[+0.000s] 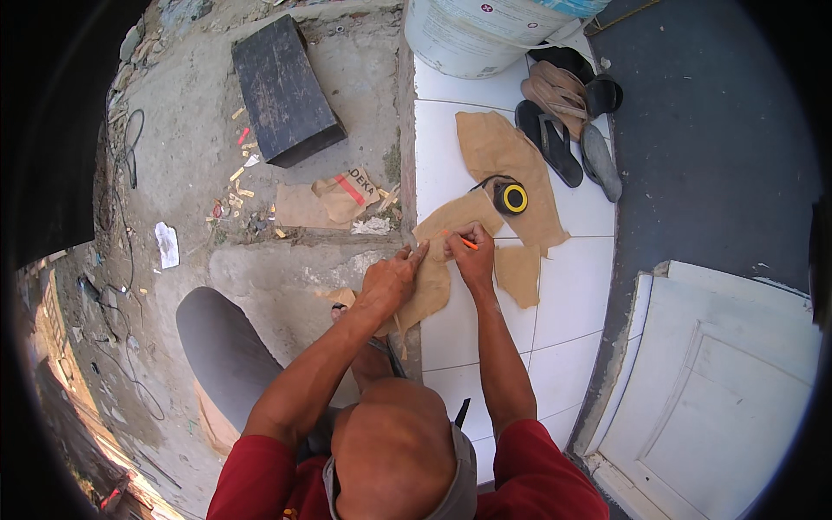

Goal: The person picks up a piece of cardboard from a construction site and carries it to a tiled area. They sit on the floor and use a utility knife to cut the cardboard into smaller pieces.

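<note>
My right hand [471, 251] is closed around a slim orange pencil [469, 243], held low over a piece of brown paper-like sheet [431, 290]. Fingers stretched out, my left hand [392, 279] lies at the left edge of that sheet. Just beyond the right hand, a black tape measure with a yellow ring [511, 198] rests on a larger curved brown piece [511, 152]. A smaller squarish brown piece [518, 276] lies right of the right wrist. The pieces are spread on white tiles [563, 295], with the nearer one reaching the tile edge.
Several sandals [555, 143] and a white bucket [485, 35] stand at the far side of the tiles. A dark wooden block [286, 91] sits on the rough concrete at left, near brown paper scraps [312, 204]. At right is a white panelled door [711, 381].
</note>
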`<state>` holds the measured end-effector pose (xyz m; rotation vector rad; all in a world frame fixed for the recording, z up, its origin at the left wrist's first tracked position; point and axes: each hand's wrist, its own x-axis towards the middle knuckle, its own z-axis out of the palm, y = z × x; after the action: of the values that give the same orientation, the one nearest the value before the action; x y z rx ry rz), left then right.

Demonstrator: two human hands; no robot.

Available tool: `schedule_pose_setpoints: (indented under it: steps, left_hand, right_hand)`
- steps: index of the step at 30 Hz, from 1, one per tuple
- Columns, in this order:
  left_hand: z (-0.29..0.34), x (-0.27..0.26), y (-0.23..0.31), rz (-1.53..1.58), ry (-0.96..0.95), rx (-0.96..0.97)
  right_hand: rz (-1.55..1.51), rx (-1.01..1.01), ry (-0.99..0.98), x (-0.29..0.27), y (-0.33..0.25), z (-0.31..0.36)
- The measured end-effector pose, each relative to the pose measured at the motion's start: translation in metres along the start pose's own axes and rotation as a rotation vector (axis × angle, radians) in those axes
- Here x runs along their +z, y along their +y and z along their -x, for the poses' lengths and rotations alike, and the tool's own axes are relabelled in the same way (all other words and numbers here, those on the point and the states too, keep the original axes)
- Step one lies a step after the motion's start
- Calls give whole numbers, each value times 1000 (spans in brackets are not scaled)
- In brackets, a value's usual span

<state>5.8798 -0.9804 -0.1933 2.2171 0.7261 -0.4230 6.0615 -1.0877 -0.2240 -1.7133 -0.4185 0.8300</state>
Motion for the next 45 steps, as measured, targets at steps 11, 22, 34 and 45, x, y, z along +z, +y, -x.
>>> schedule_pose_setpoints:
  steps: [11, 22, 34, 45]
  left_hand:
    - [3, -8, 8, 45, 28, 36]
    - [1, -3, 2, 30, 14, 1]
    - [2, -4, 1, 54, 33, 4]
    - [0, -5, 3, 58, 13, -15]
  right_hand:
    - [-24, -10, 3, -7, 8, -17]
    - [24, 3, -8, -2, -4, -15]
    - [21, -37, 7, -1, 3, -16]
    - [24, -13, -14, -3, 6, -15]
